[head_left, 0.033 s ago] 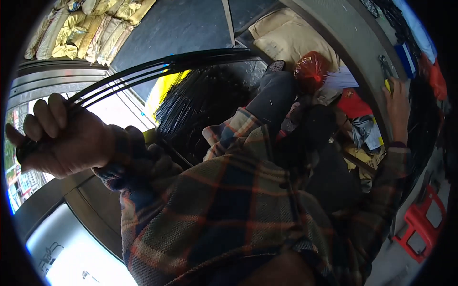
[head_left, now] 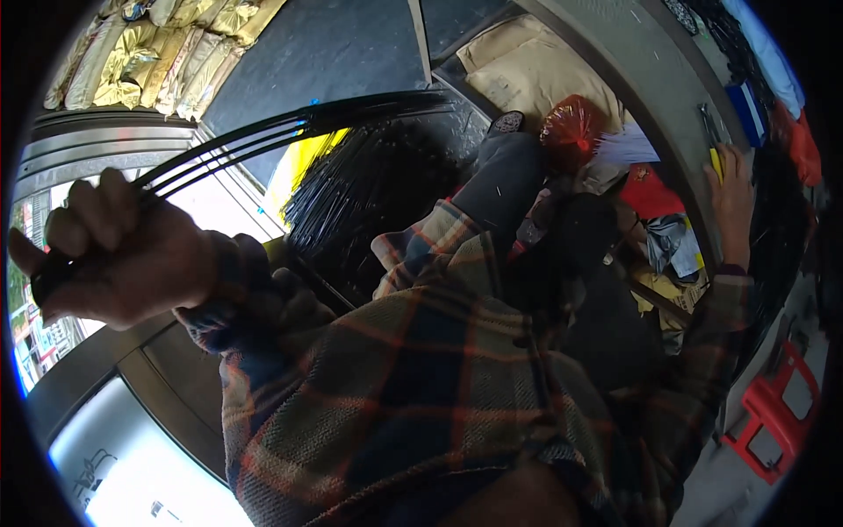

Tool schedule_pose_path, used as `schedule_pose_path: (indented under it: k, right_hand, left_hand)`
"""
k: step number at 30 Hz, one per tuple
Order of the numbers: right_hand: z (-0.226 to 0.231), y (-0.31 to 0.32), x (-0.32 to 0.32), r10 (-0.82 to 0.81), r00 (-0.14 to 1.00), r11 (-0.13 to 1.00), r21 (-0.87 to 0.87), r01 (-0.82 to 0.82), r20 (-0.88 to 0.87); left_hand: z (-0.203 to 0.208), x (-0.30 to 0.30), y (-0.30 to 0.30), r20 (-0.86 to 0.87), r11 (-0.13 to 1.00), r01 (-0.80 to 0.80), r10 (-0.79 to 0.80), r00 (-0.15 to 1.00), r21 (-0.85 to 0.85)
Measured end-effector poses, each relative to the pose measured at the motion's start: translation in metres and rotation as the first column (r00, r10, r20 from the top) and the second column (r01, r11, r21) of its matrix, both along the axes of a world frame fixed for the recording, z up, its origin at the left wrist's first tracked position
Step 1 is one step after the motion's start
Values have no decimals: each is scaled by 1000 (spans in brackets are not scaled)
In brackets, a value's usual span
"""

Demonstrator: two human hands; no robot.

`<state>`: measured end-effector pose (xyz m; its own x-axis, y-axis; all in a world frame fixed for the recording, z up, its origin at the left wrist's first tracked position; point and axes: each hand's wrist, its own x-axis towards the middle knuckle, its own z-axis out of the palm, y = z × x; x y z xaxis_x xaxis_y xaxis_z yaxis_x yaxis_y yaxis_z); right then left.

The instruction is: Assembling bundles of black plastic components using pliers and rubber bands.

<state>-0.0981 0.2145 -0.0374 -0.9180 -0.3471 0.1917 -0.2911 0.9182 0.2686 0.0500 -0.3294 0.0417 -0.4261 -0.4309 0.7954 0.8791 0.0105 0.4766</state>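
Note:
My left hand (head_left: 132,250), raised at the left, is closed around the ends of several long black strips (head_left: 263,140). They arch away to the right, toward the middle of the view. Below them lies a thick heap of thin black strips (head_left: 351,193), beside a bright yellow sheet or bag (head_left: 299,167). At the far right, my right hand (head_left: 731,198) reaches onto a grey ledge, its fingers stretched out over a pair of pliers (head_left: 716,156) with a yellow handle. The fingers seem to touch the handle without wrapping round it.
A tan sack (head_left: 536,66) and a tied red plastic bag (head_left: 572,127) lie beyond my legs. Red cloth (head_left: 652,191) and crumpled bags fill the box to the right. A red stool (head_left: 773,413) stands lower right; yellowish sacks (head_left: 149,61) are stacked upper left.
My left hand has shifted slightly to the right with the strips, whose far part also moved a little. My right hand's fingers have spread somewhat over the pliers' handle.

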Motion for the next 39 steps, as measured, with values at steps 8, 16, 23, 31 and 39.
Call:
schedule_pose_path:
  k: [8, 16, 23, 31, 39]
  right_hand:
    - [6, 52, 47, -123, 991, 982, -147, 115, -52]
    - [11, 110, 52, -585, 798, 810, -53, 584, -147]
    - [-2, 92, 4, -853, 503, 470, -213, 857, 142]
    - [4, 106, -6, -787, 577, 502, -318, 804, 219]
    - [39, 146, 4, -361, 868, -167, -940, 298, 340]
  left_hand:
    - [-256, -91, 43, 805, 667, 468, 378, 458, -580]
    - [-446, -64, 1, 553, 301, 782, 830, 66, -546]
    - [-414, -81, 20, 733, 426, 646, 599, 322, -633]
    - [-378, -55, 69, 817, 530, 626, 303, 490, -572]
    - [-354, -21, 75, 799, 486, 635, 331, 502, -600]
